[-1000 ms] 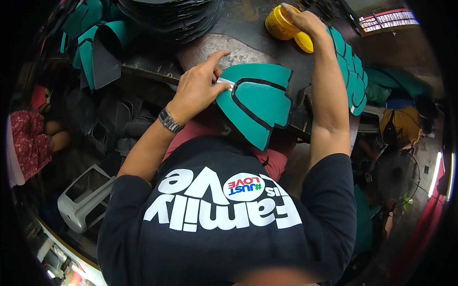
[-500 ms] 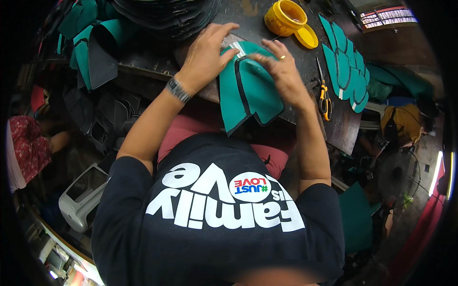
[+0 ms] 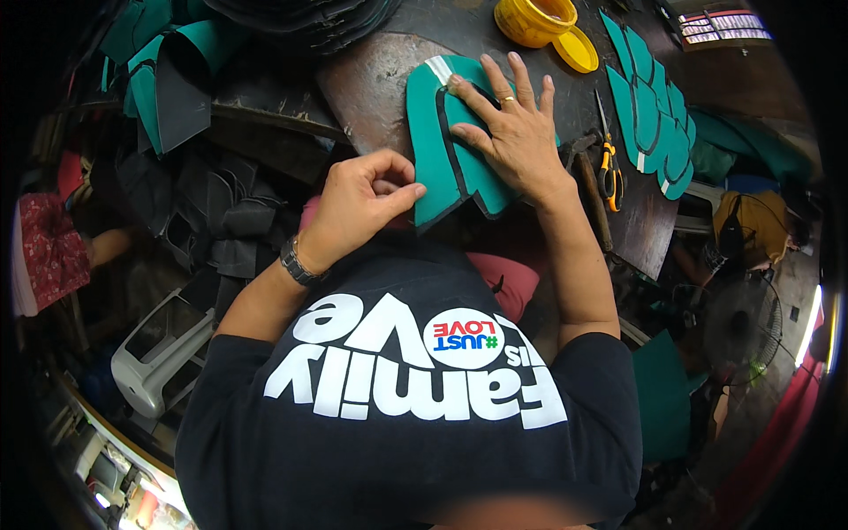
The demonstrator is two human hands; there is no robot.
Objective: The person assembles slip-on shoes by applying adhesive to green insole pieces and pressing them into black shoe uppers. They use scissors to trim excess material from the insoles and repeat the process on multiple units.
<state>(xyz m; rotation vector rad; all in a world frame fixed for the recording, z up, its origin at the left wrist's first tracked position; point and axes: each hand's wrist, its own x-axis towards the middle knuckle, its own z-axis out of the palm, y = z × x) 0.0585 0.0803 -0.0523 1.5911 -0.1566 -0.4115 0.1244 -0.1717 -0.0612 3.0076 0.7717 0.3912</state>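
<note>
A green sheet piece (image 3: 432,163) with a curved black strip and a whitish band at its rounded top lies at the table's front, its notched lower end toward me. My right hand (image 3: 521,132) rests on the piece, palm down and fingers spread, with the index fingertip beside the whitish band. At the piece's left edge, my left hand (image 3: 367,208) is closed, thumb and curled index finger close together. The thumb tip overlaps that edge. Whatever is between those fingers, if anything, cannot be made out.
Right of my hands lie a hammer (image 3: 590,190) and yellow-handled scissors (image 3: 609,172). Beyond stand an open yellow tub (image 3: 530,25) and its lid (image 3: 576,51). Overlapping green pieces (image 3: 649,110) cover the table's right; dark stacked sheets (image 3: 305,26) stand at the far left.
My left hand has come down from the top of the green piece to its lower left edge and closed. My right hand has flattened onto the piece with fingers spread.
</note>
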